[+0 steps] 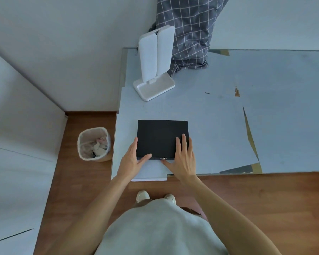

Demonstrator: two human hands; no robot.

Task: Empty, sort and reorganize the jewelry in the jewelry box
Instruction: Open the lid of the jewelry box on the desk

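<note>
Head view, single entry. Flat black rectangular jewelry box (161, 138), lid down, lies on your pale grey paper-covered table (219, 126), near its front edge and towards its left end, squarely before you. Small metal clasp (163, 158) sits at the middle of the box's near edge, facing you, the likely reason for this orientation. Your left hand (132, 160) lies along the box's left side, fingers straight, thumb laid on the near left corner, gripping nothing. Your right hand (182, 159) rests flat on the lid's right part, fingers extended, thumb just beside the clasp; it appears placed to steady the box and release the catch. No jewelry shows; emptying has not begun. White folded standing mirror (156, 61) stands behind, well apart. Lined wastebasket (94, 144) stands on the wooden floor left of the table.
</note>
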